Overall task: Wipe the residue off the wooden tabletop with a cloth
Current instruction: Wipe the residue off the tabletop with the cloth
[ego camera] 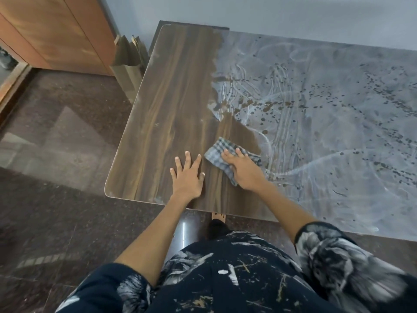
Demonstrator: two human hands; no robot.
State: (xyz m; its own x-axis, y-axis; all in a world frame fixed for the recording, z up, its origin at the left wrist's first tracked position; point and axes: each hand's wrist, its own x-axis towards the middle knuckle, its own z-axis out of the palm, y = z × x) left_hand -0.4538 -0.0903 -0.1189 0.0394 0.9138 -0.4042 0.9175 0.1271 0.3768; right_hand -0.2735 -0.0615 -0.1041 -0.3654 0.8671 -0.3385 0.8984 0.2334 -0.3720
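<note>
The wooden tabletop (171, 105) shows dark bare grain on its left part. A pale grey-white residue (327, 114) with smears and dark specks covers its right part. A blue-and-white checked cloth (216, 152) lies flat near the front, at the border between bare wood and residue. My right hand (244, 170) presses down on the cloth with straight fingers. My left hand (188, 175) rests flat on the bare wood just left of the cloth, fingers spread.
A dark polished stone floor (56, 154) lies to the left and in front. A wooden cabinet (56, 32) stands at the far left, with folded brown cardboard (128, 55) leaning between it and the table. A pale wall (270, 12) runs behind.
</note>
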